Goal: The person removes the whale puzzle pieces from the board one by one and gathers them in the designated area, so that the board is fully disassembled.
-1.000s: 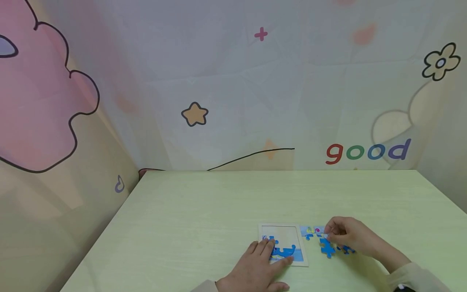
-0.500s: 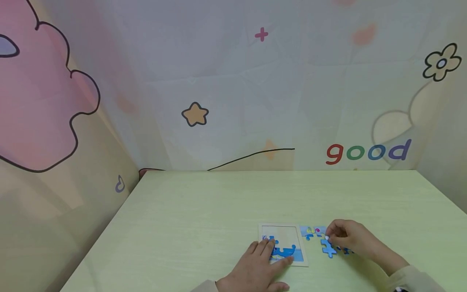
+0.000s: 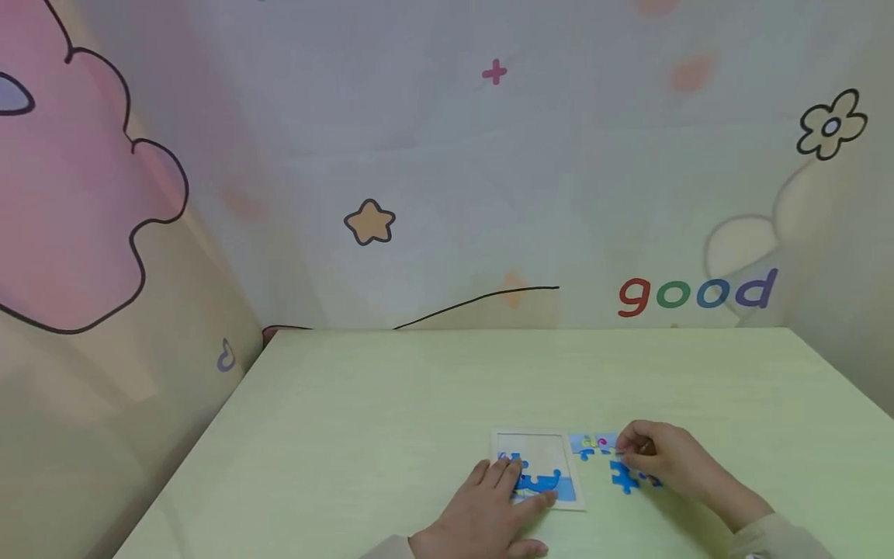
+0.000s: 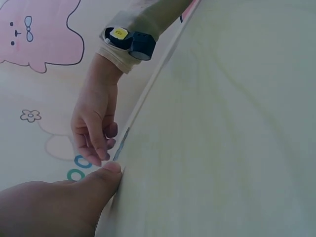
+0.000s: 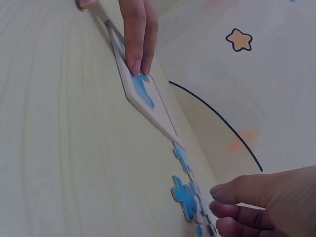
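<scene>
My left hand point(image 3: 482, 505) lies with fingers extended over the lower left of a small white-bordered puzzle frame point(image 3: 574, 473). Its fingertips press on blue puzzle pieces point(image 3: 538, 483) fitted in the lower part; the upper part shows bare backing. My right hand point(image 3: 667, 458) hovers over loose pieces to the right, fingers loosely bent. In the right wrist view its fingertips point(image 5: 217, 192) stand beside a loose blue piece point(image 5: 185, 198), with nothing visible between thumb and fingers. Some pieces are hidden under this hand.
Loose pieces with yellow and pink print point(image 3: 590, 444) lie against the frame's right side. The pale table point(image 3: 363, 419) reaches back to a printed cloth backdrop point(image 3: 433, 186). A dark wrist camera point(image 4: 142, 47) sits on the right wrist.
The right hand shifts slightly over the loose pieces. The blue piece near its thumb looked tilted and brighter half a second ago and now looks flatter. The left hand stays on the frame.
</scene>
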The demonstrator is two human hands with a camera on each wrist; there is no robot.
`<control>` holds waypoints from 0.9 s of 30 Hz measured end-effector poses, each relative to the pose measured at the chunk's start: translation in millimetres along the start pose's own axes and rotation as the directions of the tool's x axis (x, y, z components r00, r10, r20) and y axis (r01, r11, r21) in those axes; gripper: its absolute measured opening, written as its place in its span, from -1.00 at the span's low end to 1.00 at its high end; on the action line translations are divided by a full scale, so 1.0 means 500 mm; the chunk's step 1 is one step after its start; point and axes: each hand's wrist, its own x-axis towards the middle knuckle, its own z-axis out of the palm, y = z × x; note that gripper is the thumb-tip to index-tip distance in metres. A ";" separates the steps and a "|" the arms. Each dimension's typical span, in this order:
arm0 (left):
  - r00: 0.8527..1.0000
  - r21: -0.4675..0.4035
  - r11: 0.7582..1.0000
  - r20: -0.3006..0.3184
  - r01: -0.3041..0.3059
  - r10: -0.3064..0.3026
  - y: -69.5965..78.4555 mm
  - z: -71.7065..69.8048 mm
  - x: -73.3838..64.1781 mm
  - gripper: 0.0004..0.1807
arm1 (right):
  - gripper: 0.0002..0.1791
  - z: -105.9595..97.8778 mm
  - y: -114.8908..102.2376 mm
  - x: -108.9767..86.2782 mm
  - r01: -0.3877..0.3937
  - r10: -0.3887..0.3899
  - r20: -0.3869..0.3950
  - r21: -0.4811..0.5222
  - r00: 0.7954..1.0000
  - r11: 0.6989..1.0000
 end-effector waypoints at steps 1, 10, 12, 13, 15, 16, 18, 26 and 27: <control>1.000 0.008 1.000 -0.004 0.000 0.000 0.000 0.000 -0.001 -0.37 | -0.94 0.000 -0.002 0.001 0.010 -0.010 -0.009 -0.008 1.000 1.000; 0.998 0.097 0.995 -0.068 -0.007 0.013 0.001 0.001 0.004 -0.36 | -0.94 -0.003 -0.041 0.008 0.047 -0.046 -0.053 0.005 0.998 0.999; 0.997 0.112 0.994 -0.077 -0.010 0.019 0.001 -0.002 0.005 -0.36 | -0.94 -0.003 -0.049 0.010 0.064 -0.063 -0.063 0.011 0.996 0.998; 0.996 0.122 0.993 -0.082 -0.012 0.022 0.000 -0.003 0.005 -0.36 | -0.94 -0.003 -0.053 0.011 0.076 -0.075 -0.067 0.014 0.995 0.997; 0.995 0.143 0.990 -0.096 -0.018 0.032 0.000 -0.005 0.004 -0.36 | -0.94 -0.001 -0.061 0.015 0.094 -0.092 -0.075 0.020 0.993 0.995; 0.994 0.152 0.988 -0.102 -0.021 0.037 0.000 -0.006 0.003 -0.36 | -0.94 -0.001 -0.064 0.017 0.100 -0.098 -0.079 0.023 0.992 0.995; 0.993 0.172 0.985 -0.114 -0.023 0.043 0.001 -0.009 0.000 -0.36 | -0.94 0.001 -0.071 0.020 0.110 -0.107 -0.081 0.031 0.991 0.993; 1.000 0.146 0.989 -0.014 -0.023 0.026 0.012 -0.019 -0.012 -0.29 | -0.88 0.021 -0.101 0.036 0.119 -0.112 -0.071 0.101 0.991 0.988; 1.000 0.140 0.990 -0.001 -0.024 0.024 0.013 -0.019 -0.014 -0.28 | -0.88 0.025 -0.105 0.039 0.119 -0.112 -0.071 0.109 0.991 0.987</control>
